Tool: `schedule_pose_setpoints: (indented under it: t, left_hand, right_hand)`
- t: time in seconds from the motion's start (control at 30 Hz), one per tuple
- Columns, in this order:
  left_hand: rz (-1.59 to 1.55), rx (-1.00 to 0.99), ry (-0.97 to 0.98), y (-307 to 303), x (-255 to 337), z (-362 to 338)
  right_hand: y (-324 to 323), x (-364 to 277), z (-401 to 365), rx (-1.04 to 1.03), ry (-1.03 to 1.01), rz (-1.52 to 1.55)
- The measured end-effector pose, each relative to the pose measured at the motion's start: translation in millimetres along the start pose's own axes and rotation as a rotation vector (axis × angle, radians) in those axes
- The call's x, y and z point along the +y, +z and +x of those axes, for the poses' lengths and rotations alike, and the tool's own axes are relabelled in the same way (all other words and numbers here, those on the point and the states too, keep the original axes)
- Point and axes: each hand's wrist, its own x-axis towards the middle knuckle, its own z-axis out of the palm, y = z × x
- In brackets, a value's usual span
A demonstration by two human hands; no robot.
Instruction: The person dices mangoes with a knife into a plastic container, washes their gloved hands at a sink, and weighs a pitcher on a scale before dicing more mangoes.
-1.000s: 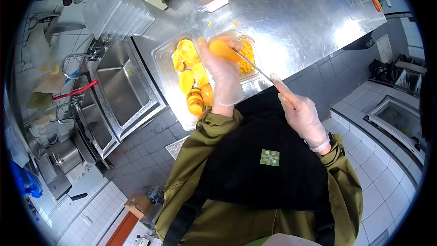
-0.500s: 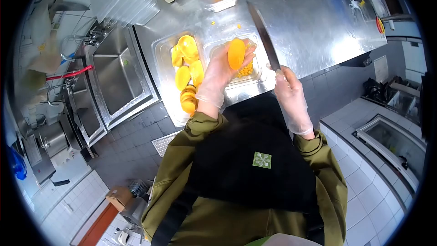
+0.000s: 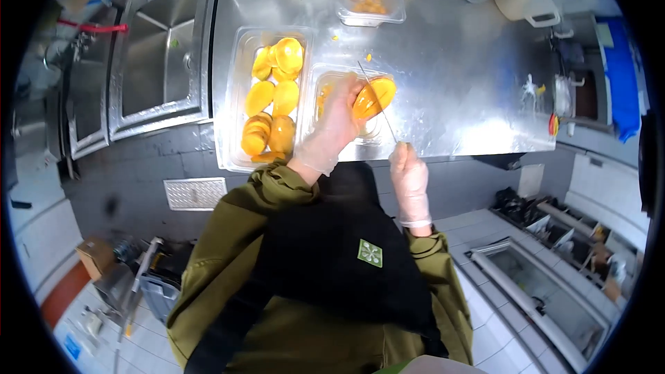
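My left hand (image 3: 336, 121), in a clear glove, is closed around a peeled orange-yellow mango piece (image 3: 384, 88). It holds the piece over a clear plastic container (image 3: 315, 73) with small mango bits, partly hidden beneath the hand. My right hand (image 3: 409, 174), gloved too, grips a knife (image 3: 391, 129). The thin edge of its blade lies across the mango, tip pointing away from me. To the left, a long clear tray (image 3: 231, 90) holds several peeled mango pieces (image 3: 259, 99), some sliced.
Farther back on the steel table (image 3: 443, 83) stands a lidded clear tub (image 3: 370, 19) with orange pieces. Two mango scraps lie near it. A steel sink (image 3: 156, 48) adjoins on the left, with stacked clear containers behind. At the back right is a white pitcher (image 3: 530, 3).
The knife has swung from beside the mango to across it. My left hand has turned the mango to a tilted angle. The whole view has rotated and shifted.
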Motion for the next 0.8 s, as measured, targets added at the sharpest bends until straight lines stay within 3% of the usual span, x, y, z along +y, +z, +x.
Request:
schedule_pose_setpoints:
  t: [0.2, 0.4, 0.6, 0.7, 0.8]
  left_hand:
    - [0.019, -0.210, 0.020, -5, -2, -3]
    - [-0.079, -0.012, -0.022, -9, 6, 1]
    - [0.006, -0.029, 0.047, -8, 1, 1]
    - [-0.071, -0.060, -0.030, -23, -3, 13]
    - [-0.069, 0.086, -0.048, -21, 0, 15]
  right_hand:
    - [8, 3, 2, -0.055, 0.012, 0.021]
    - [-1, -5, 7, -0.132, 0.052, 0.177]
    - [19, 2, 6, -0.138, 0.044, 0.148]
    - [21, 3, 9, -0.164, 0.034, 0.116]
    - [13, -1, 7, -0.171, 0.053, 0.154]
